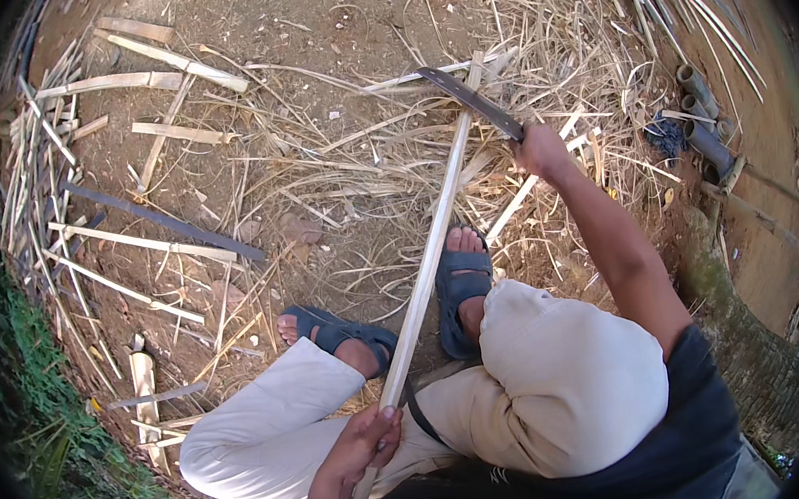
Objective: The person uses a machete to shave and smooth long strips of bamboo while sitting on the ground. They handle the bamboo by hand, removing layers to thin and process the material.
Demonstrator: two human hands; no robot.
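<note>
Your left hand (365, 442) closed round a bamboo strip (429, 271); right hand (542, 151) clenched a machete (484, 107) crossing the strip's far end.

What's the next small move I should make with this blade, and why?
Perhaps a light stroke toward the far tip of the bamboo strip. The machete in your right hand crosses it near that end, your left hand grips the near part, and your sandals sit close beside it, so cutting away seems safer.

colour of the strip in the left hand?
The strip is pale cream, best seen in the head view.
</note>
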